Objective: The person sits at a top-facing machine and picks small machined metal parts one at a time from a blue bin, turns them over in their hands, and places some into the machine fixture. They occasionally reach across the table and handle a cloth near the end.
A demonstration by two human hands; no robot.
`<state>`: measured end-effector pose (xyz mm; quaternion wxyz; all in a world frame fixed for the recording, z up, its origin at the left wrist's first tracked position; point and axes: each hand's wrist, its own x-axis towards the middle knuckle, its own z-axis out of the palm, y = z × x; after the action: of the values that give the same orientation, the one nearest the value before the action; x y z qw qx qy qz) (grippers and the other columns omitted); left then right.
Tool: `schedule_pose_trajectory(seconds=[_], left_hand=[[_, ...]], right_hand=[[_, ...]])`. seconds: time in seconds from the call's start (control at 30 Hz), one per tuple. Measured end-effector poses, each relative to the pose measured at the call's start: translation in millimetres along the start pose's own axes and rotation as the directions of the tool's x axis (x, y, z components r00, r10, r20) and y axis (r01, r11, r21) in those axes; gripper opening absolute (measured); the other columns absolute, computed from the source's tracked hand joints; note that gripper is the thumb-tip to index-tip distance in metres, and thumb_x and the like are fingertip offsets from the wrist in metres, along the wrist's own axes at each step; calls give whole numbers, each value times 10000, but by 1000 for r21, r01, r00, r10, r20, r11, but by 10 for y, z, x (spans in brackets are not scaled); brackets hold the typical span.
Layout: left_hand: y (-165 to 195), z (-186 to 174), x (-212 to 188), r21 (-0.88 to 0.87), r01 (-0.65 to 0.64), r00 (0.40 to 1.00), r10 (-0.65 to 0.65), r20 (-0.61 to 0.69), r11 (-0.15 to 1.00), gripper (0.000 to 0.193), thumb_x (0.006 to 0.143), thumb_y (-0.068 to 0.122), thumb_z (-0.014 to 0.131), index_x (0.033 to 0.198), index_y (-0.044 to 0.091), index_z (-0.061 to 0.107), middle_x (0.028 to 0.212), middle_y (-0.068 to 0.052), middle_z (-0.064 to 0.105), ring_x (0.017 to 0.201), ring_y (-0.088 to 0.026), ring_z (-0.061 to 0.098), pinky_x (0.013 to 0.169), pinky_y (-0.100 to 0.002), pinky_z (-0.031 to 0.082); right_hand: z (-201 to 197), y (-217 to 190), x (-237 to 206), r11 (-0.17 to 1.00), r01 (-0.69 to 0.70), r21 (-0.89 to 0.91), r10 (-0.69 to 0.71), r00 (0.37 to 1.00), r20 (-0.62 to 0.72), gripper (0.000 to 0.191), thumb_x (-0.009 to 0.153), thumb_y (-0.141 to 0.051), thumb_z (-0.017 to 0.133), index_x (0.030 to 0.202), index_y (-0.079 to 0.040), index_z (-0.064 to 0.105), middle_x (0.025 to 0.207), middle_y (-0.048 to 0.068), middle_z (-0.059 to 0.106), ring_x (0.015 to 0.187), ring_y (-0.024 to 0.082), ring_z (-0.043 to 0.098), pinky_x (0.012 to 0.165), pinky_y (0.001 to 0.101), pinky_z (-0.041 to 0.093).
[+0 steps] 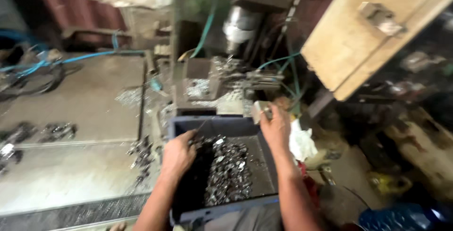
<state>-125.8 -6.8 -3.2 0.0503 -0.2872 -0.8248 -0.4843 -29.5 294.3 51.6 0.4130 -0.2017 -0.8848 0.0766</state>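
A dark blue plastic crate [214,124] sits in front of me, holding a heap of several small shiny metal parts [229,169]. My left hand [178,154] reaches into the crate's left side, fingers curled near the parts; whether it grips one is blurred. My right hand [276,126] is at the crate's far right corner, closed on a small pale metal block [260,110]. Just beyond the crate stands a drilling machine [238,25] with a work fixture [214,82] covered in metal chips.
A grey metal bench [75,117] spreads to the left, with scattered small parts [56,131] and blue hoses [71,58]. A wooden panel [373,28] leans at the upper right. A white rag [301,141] lies right of the crate. Clutter covers the floor at right.
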Motion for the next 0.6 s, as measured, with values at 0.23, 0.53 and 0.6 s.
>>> schedule_pose_trajectory(seconds=[0.23,0.53,0.6], left_hand=[[-25,-50,-40,-40,-61,994,57,-91,997,383,774,55,649,1144,73,746,1079,-200,746,1003,-403,704,904,-452,553],[-871,-224,-190,-256,177,874,-272,-403,950,267,925,194,702,1166,89,747,1081,-164,771,950,-279,782,853,-347,596],[-1278,-409,-212,55,388,869,-346,-353,920,290,914,248,732,1182,146,775,1076,-166,767,943,-325,761,850,-406,589]], right_hand=[[-531,-632,-1046,976,-62,207,20,980,198,550,880,-319,728,1342,-49,602,1194,204,682,1112,397,641,926,470,514],[-488,-1012,-1656,977,-35,209,-34,947,318,446,836,-292,747,1240,-122,664,1113,134,735,984,354,704,822,433,564],[-469,-1022,-1594,973,-171,157,87,895,438,481,832,-326,746,1281,-170,675,1086,104,735,911,323,722,815,419,576]])
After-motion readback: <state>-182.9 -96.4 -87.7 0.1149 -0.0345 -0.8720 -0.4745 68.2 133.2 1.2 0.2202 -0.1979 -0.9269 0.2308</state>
